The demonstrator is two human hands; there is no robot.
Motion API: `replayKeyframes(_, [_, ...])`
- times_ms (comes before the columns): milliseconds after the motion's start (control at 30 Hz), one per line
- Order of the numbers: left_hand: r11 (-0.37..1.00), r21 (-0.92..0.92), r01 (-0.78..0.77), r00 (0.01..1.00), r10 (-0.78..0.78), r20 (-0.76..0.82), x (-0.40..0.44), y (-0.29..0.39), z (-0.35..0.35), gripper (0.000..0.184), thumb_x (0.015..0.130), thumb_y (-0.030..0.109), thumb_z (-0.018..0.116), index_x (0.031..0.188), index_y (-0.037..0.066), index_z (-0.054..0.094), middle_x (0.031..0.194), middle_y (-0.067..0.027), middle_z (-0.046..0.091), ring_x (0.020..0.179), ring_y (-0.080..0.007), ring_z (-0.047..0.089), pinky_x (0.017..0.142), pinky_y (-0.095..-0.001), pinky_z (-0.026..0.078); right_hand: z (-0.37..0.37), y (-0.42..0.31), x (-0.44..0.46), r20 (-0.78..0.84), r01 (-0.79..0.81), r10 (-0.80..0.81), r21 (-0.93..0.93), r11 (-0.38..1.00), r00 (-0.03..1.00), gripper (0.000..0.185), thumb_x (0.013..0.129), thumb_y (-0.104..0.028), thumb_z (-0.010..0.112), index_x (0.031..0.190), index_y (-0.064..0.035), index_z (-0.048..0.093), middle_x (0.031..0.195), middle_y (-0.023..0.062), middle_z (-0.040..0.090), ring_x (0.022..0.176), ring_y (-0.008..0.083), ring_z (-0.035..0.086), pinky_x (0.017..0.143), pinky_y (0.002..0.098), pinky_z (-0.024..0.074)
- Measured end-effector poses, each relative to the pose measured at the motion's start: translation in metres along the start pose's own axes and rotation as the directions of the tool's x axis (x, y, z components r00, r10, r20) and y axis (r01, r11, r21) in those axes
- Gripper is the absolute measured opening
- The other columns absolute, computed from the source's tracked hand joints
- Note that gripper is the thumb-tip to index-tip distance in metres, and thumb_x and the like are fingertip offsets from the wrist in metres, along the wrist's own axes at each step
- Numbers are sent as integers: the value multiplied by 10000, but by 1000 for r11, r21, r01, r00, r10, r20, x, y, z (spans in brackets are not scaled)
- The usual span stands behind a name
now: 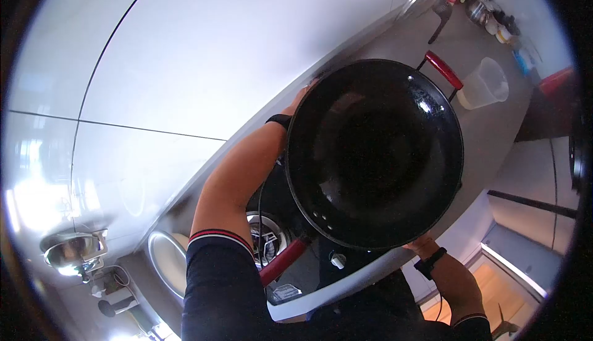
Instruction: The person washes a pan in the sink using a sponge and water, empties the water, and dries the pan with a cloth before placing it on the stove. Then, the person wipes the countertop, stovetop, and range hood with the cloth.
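A large black wok point(377, 155) with red handles fills the middle of the view, its dark inside facing the camera. Its long red handle point(285, 261) points to the lower left, the short one point(443, 70) to the upper right. My left hand point(301, 99) is at the wok's upper left edge, its fingers mostly hidden behind the wok. At the lower right rim, my right hand point(421, 242) touches the wok, with its fingers largely out of sight beneath it. Under the wok lies a gas stove point(267, 242), partly covered.
On the grey counter point(395, 41) stand a translucent plastic container point(485, 84) and a dark ladle point(440, 20). Bottles and jars point(488, 13) crowd the far corner. A white oval basin point(168, 257) sits at the lower left, beside the tiled wall point(154, 94).
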State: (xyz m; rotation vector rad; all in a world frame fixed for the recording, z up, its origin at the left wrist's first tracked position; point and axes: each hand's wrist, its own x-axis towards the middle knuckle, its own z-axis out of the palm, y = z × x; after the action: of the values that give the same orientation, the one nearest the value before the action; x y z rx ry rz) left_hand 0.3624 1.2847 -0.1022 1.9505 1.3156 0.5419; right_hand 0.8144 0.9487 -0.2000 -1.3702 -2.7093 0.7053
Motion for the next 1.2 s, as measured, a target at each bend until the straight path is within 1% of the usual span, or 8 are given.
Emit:
replayKeyframes(200, [838,448,-312,920,384,-79,-8,62,-48,326,810,223,631,1089,58,664,1162,-147,564,1104,-339,531,888,-448,487,-11,-5,5,-19,-22,23,48,999,1000,756,762,-473,771,1422,-206,518,1472,135,486,1374,375,426,1132,614,306])
replayKeyframes(333, [244,926,-288,787,611,83,10,51,-40,361,817,260,607,1110,52,637,1170,-131,536,1105,-306,507,889,-367,474,-17,-11,9,-30,-21,23,58,998,999,790,764,-470,775,1443,-186,487,1484,145,463,1382,378,410,1137,597,306])
replayKeyframes(533, [711,680,-178,948,309,-75,-30,61,-48,346,874,188,563,1186,42,592,1186,-140,503,1070,-307,510,912,-406,461,-36,-26,14,-125,-27,38,91,995,991,844,767,-466,781,1474,-156,440,1502,161,428,1393,383,387,1144,572,306])
replayKeyframes(767, [603,796,48,999,-18,-46,-151,44,-69,269,857,48,607,1125,59,623,1156,-147,518,1053,-339,564,881,-458,499,-53,-39,29,-529,96,-204,-224,970,824,854,688,-333,815,1442,-137,464,1482,195,407,1374,429,368,1108,602,309])
replayKeyframes(800, [594,799,95,995,-72,-65,-172,40,-72,259,842,32,613,1097,67,645,1145,-151,527,1056,-350,574,882,-468,505,-56,-39,31,-524,97,-204,-224,970,827,663,706,-323,796,1284,-131,536,1343,179,497,1236,391,464,1016,570,380])
replayKeyframes(933, [493,777,391,876,-458,-151,-241,52,-100,211,801,37,634,995,64,712,1077,-181,642,1047,-377,627,904,-453,525,-67,-41,38,-341,65,-52,28,997,939,196,743,-266,744,832,-128,639,909,115,666,819,274,656,706,464,526])
replayKeyframes(1067, [626,459,630,771,-434,-466,-308,94,-132,258,775,58,678,1030,67,719,1051,-174,676,1013,-355,659,916,-433,528,-95,-48,46,-535,211,-112,126,969,837,160,759,-233,715,737,-132,593,674,68,588,607,240,616,548,398,502])
replayKeyframes(1200, [715,219,664,563,-287,-775,-366,179,-123,254,782,67,701,1035,67,720,1044,-143,688,977,-302,674,901,-399,530,-101,-56,44,-580,162,-94,68,984,809,166,780,-223,689,727,-134,559,715,66,591,653,271,616,583,438,490])
